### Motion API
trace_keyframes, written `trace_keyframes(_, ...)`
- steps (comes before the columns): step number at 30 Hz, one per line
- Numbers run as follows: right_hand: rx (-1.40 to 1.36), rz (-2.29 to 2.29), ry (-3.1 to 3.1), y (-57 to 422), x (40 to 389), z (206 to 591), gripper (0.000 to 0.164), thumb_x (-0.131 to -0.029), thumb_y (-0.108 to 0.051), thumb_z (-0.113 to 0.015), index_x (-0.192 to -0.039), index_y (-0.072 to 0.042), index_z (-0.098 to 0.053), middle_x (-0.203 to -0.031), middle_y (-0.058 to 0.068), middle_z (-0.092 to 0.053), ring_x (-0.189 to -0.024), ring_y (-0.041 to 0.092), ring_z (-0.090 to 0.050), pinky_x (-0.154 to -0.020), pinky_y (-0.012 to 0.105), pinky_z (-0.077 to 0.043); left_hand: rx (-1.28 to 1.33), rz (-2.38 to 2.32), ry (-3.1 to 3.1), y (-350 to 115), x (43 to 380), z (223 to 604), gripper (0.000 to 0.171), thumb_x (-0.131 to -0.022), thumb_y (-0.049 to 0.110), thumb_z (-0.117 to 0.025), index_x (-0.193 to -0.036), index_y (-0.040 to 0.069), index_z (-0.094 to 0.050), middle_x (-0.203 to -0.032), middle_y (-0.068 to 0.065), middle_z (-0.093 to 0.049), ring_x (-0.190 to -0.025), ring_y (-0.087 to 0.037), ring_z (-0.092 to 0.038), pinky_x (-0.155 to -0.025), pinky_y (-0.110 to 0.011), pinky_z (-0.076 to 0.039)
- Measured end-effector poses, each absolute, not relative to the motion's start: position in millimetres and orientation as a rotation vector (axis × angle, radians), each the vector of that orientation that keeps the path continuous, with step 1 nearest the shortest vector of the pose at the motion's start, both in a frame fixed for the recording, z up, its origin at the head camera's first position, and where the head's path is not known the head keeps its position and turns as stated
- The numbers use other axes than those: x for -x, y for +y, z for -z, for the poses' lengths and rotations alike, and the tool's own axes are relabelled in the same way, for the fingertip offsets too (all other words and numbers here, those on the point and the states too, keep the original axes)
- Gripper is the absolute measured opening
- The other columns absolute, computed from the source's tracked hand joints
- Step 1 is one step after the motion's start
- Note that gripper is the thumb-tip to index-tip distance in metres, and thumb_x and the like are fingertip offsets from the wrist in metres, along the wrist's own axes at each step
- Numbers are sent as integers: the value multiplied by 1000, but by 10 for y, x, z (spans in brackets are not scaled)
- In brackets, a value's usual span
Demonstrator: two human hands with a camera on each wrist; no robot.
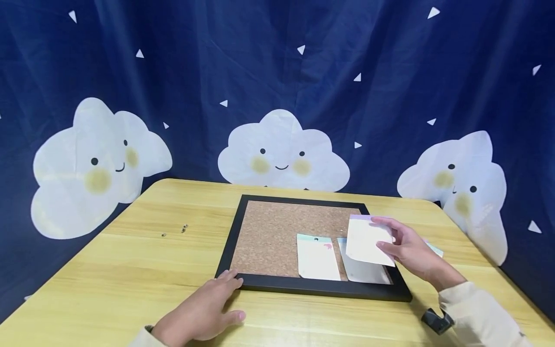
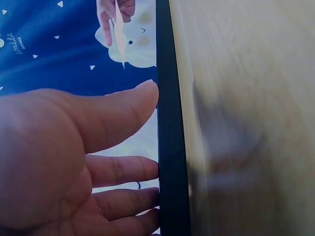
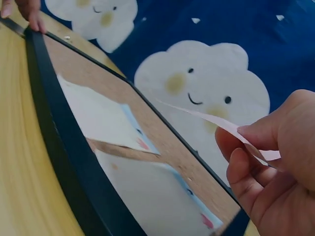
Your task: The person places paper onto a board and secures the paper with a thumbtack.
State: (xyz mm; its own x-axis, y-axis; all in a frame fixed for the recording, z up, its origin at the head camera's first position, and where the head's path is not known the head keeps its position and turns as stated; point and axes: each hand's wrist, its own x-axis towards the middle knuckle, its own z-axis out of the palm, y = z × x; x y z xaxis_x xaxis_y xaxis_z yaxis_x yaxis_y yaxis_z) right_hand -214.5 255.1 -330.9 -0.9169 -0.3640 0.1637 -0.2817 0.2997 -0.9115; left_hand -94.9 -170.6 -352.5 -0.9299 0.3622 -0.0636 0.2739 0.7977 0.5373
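Note:
My right hand (image 1: 412,250) pinches a sheet of notepaper (image 1: 366,241) with a purple top strip between thumb and fingers, above the right part of a black-framed corkboard (image 1: 269,231). Seen edge-on in the right wrist view, the held notepaper (image 3: 224,125) is apart from the board. Two sheets lie side by side along the board's near edge: a green-topped note (image 1: 318,262) with a dark pin at its top, and a blue-topped note (image 1: 368,273) partly hidden by the held one. With fairly straight fingers, my left hand (image 1: 204,306) touches the frame's near left corner.
Several small pins (image 1: 184,228) lie on the wooden table (image 1: 130,270) left of the board. Another paper (image 1: 435,249) shows partly behind my right hand. A dark blue curtain (image 1: 186,72) with clouds hangs behind the table.

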Motion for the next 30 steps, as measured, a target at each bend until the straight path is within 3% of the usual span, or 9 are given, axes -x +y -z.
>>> trace_keyframes(8, 444, 1672, 2576, 2304, 2155, 3340, 42, -90, 5, -63, -129, 6, -46, -93, 14, -45, -61, 14, -46, -51, 22, -42, -501, -813, 2824, -1700, 947, 3524, 67, -84, 31, -75, -133, -7, -52, -148, -27, -36, -138, -43, -30, -108, -60, -27)
trace_keyframes(14, 322, 1632, 2656, 2179, 2157, 3414, 37, -89, -3, -68, -121, 5, -51, -96, 12, -50, -74, 19, -52, -55, 25, -46, -498, -809, 2828, -1700, 944, 3526, 66, -84, 31, -75, -133, -7, -52, -148, -27, -36, -138, -43, -30, -108, -61, -27)
trace_keyframes(21, 274, 1662, 2621, 2069, 2154, 3457, 32, -97, -2, -56, -128, 3, -51, -89, 12, -49, -70, 19, -51, -60, 27, -48, -493, -809, 2830, -1705, 950, 3518, 66, -84, 31, -76, -133, -7, -52, -148, -26, -37, -138, -43, -30, -108, -61, -27)
trace_keyframes(25, 300, 1682, 2597, 1984, 2154, 3485, 30, -97, -1, -57, -127, 3, -53, -97, 12, -53, -68, 16, -52, -58, 26, -48, -498, -819, 2830, -1708, 948, 3519, 65, -84, 29, -76, -133, -7, -52, -147, -27, -37, -138, -44, -30, -108, -61, -27)
trace_keyframes(30, 272, 1653, 2620, 1868, 2152, 3514, 29, -93, -4, -64, -121, 2, -57, -106, 14, -58, -78, 19, -57, -62, 25, -50, -486, -823, 2824, -1708, 948, 3520, 65, -84, 30, -75, -133, -6, -52, -147, -26, -37, -138, -43, -30, -108, -61, -27)
